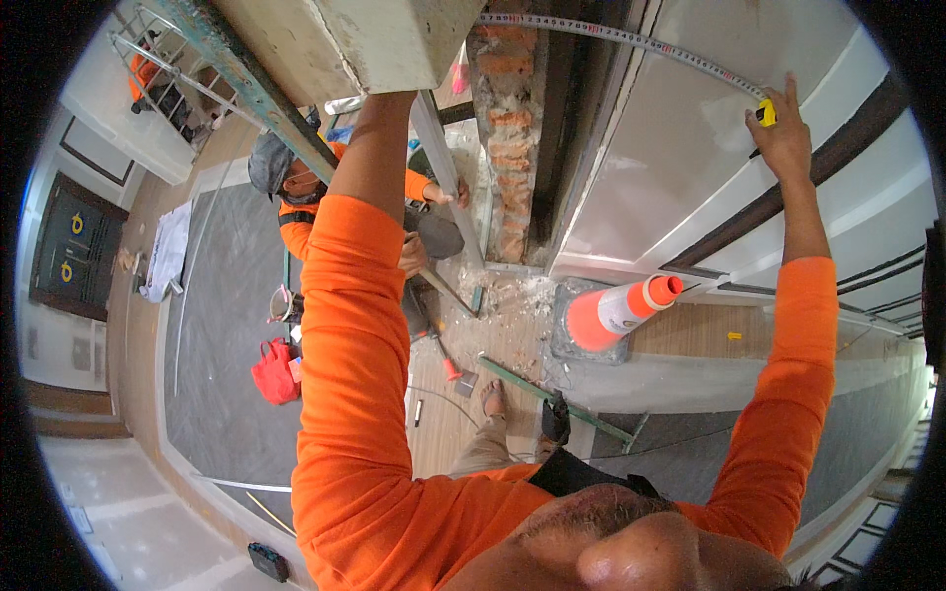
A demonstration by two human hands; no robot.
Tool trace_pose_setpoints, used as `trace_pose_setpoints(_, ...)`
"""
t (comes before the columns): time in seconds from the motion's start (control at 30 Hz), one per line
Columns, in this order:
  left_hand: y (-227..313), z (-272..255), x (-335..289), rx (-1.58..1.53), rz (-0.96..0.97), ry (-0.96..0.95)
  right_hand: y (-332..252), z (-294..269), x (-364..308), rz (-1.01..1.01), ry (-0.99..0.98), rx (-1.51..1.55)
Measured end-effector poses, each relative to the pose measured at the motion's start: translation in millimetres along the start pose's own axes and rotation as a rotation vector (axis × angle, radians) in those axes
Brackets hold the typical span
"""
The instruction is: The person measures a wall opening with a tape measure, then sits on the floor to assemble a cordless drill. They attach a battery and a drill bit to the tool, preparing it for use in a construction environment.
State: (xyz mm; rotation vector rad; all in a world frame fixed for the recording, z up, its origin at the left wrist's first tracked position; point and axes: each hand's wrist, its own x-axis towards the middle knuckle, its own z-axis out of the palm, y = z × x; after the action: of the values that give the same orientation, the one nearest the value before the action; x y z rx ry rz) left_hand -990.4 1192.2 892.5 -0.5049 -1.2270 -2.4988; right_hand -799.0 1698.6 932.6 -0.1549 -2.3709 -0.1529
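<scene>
My right hand point(786, 138), raised at the upper right, grips a yellow tape measure point(766, 113) close to the pale wall panel point(680, 128). From it the white blade point(641, 41) runs left in a slight curve, past exposed brickwork point(509, 148), to the plastered beam point(399, 44). My left arm point(353, 345), in an orange sleeve, reaches up to that beam. Its hand is hidden behind the beam, so what it touches does not show. A green metal bar point(246, 84) slants past the beam's left side.
Below, a co-worker in a cap point(271, 163) crouches by an upright metal profile point(439, 148), holding a wooden handle point(448, 291). An orange-and-white cone point(621, 313) stands among rubble. A green metal bar point(552, 394) lies near my foot point(493, 399). A red bag point(276, 372) rests left; scaffolding point(177, 64) stands farther off.
</scene>
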Motion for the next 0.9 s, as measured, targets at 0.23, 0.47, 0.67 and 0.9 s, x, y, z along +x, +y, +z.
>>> trace_pose_setpoints(0.23, 2, 1, -1, 0.031, 0.004, -0.033, -5, -4, 2, 0.046, -0.066, -0.041)
trace_pose_setpoints(0.47, -15, 3, -47, 0.177, 0.013, -0.082, 4, -20, -17, 0.048, -0.175, -0.06)
trace_pose_setpoints(0.67, -53, 15, -170, 0.401, -0.384, 0.319, 20, -48, -109, -0.196, -0.367, 0.139)
trace_pose_setpoints(0.9, -74, 50, -360, 0.562, -0.842, -0.07, 2, -51, -294, 0.156, -1.039, 0.559)
